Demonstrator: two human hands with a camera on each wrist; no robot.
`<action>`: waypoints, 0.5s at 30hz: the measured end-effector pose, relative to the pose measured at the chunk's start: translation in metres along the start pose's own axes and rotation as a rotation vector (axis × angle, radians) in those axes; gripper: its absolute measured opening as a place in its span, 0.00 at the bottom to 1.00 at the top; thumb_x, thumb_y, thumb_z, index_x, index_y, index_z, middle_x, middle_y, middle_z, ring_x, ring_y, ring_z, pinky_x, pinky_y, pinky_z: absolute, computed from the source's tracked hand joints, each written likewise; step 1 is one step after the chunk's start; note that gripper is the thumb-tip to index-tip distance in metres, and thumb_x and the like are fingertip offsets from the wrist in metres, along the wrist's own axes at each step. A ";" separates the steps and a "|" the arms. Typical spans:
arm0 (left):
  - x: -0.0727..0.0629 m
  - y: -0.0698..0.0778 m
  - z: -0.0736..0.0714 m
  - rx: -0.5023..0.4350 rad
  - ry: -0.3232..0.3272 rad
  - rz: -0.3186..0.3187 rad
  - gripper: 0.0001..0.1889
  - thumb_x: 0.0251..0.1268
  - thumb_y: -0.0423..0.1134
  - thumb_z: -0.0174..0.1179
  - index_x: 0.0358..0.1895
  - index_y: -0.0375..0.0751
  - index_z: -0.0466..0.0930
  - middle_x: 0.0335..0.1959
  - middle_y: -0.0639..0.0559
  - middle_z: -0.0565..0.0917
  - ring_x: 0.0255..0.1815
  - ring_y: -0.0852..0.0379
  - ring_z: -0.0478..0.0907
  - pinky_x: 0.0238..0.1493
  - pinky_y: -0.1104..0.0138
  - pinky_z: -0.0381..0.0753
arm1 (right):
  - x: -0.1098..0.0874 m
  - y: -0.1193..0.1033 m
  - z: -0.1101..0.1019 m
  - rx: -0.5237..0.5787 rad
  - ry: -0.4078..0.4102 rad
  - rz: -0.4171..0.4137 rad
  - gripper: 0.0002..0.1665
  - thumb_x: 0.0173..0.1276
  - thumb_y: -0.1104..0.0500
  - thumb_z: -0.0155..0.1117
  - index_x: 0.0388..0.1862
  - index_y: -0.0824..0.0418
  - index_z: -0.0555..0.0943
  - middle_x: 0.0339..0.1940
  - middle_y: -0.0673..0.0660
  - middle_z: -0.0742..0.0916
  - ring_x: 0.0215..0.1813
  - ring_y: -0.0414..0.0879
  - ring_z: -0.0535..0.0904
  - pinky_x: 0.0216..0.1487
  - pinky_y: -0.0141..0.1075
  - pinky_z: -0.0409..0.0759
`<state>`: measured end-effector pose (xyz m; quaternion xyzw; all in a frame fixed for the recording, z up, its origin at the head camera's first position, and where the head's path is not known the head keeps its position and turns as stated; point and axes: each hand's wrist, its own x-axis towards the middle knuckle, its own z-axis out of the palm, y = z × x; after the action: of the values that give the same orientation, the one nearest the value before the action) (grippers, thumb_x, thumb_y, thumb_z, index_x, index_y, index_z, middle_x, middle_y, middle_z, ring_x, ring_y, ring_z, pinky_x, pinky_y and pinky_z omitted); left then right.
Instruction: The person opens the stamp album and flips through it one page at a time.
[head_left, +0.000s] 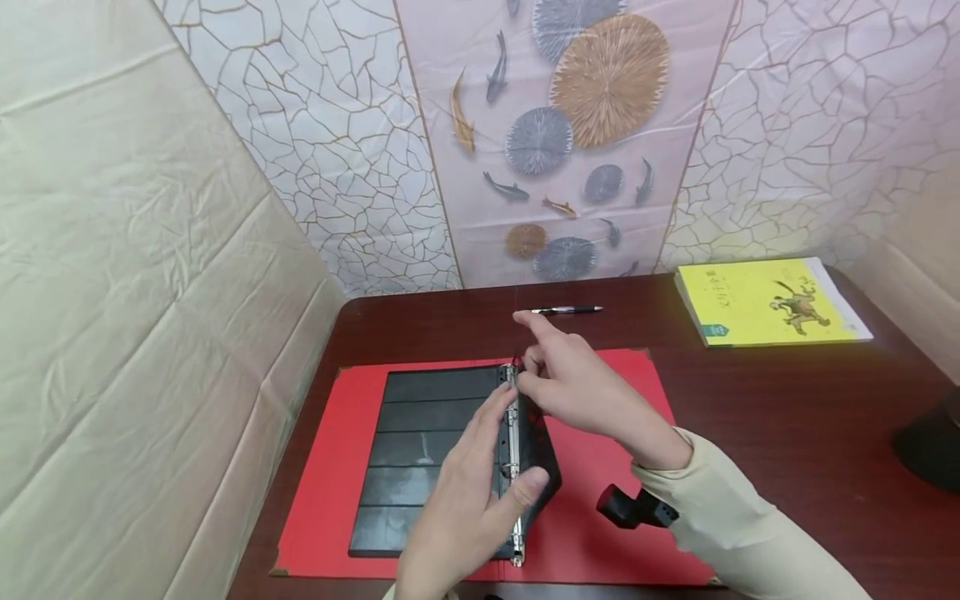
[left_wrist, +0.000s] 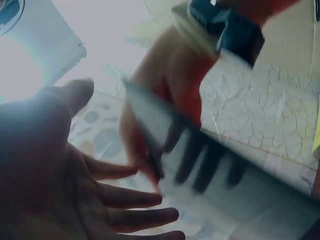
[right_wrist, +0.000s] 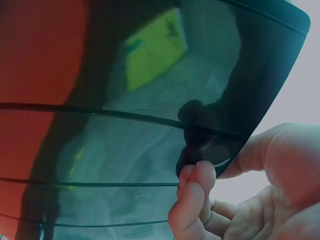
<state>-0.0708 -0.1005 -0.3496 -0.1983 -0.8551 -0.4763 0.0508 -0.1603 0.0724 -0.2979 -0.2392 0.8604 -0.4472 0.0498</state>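
Observation:
A red ring binder [head_left: 318,508] lies spread on the table, with metal rings down its spine [head_left: 513,433]. One black pocket page [head_left: 427,450] rests flat on its left cover. Another black page [head_left: 536,458] stands up from the rings, seen nearly edge-on from the head. My right hand [head_left: 585,383] pinches that raised page between thumb and fingers near its corner; the right wrist view shows its glossy clear pockets [right_wrist: 130,150]. Beside the page, on its left, my left hand [head_left: 468,500] has its fingers straight and apart and holds nothing.
A pen [head_left: 573,309] lies behind the binder. At the back right is a yellow book [head_left: 757,300]. Something dark [head_left: 933,442] stands at the right edge. Cloth-covered walls [head_left: 187,292] border the table at the left and back.

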 end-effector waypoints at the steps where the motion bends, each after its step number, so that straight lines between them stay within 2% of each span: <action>1: -0.001 0.002 0.000 -0.003 -0.006 -0.018 0.41 0.70 0.55 0.61 0.81 0.58 0.52 0.79 0.61 0.59 0.73 0.55 0.65 0.62 0.47 0.75 | 0.002 -0.002 0.002 0.002 -0.005 -0.008 0.40 0.65 0.71 0.55 0.77 0.67 0.59 0.16 0.48 0.73 0.19 0.40 0.68 0.32 0.40 0.73; 6: -0.004 0.006 0.000 0.005 -0.021 -0.118 0.50 0.62 0.60 0.67 0.82 0.61 0.44 0.78 0.64 0.58 0.74 0.55 0.64 0.62 0.45 0.75 | 0.009 -0.009 0.007 0.008 -0.054 -0.027 0.39 0.69 0.69 0.56 0.77 0.66 0.57 0.17 0.49 0.76 0.18 0.41 0.71 0.32 0.40 0.75; 10: -0.006 0.005 0.001 0.032 -0.008 -0.151 0.51 0.64 0.52 0.67 0.83 0.59 0.41 0.78 0.60 0.60 0.72 0.57 0.66 0.61 0.46 0.75 | 0.014 -0.014 0.012 0.000 -0.090 -0.047 0.40 0.72 0.68 0.59 0.79 0.68 0.55 0.19 0.50 0.79 0.19 0.42 0.75 0.34 0.40 0.78; 12: -0.007 0.005 0.002 0.065 0.017 -0.152 0.50 0.65 0.44 0.65 0.83 0.55 0.41 0.77 0.57 0.61 0.59 0.59 0.74 0.53 0.52 0.81 | 0.016 -0.016 0.015 -0.005 -0.097 -0.061 0.41 0.72 0.68 0.60 0.79 0.69 0.54 0.21 0.49 0.81 0.20 0.42 0.77 0.35 0.40 0.78; 13: -0.008 0.005 0.003 0.085 0.033 -0.149 0.49 0.66 0.40 0.63 0.83 0.53 0.40 0.77 0.55 0.61 0.49 0.61 0.77 0.46 0.57 0.82 | 0.018 -0.017 0.017 -0.010 -0.097 -0.070 0.41 0.72 0.67 0.61 0.78 0.69 0.54 0.22 0.49 0.82 0.21 0.42 0.77 0.35 0.39 0.78; 15: -0.009 0.004 0.005 0.133 0.074 -0.131 0.47 0.67 0.33 0.59 0.83 0.47 0.40 0.77 0.50 0.63 0.37 0.60 0.75 0.37 0.63 0.80 | 0.020 -0.019 0.020 -0.014 -0.099 -0.076 0.42 0.72 0.66 0.63 0.78 0.69 0.54 0.23 0.49 0.82 0.21 0.41 0.77 0.34 0.38 0.78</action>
<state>-0.0603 -0.0969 -0.3517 -0.1205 -0.8935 -0.4278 0.0639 -0.1647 0.0393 -0.2919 -0.2940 0.8503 -0.4302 0.0734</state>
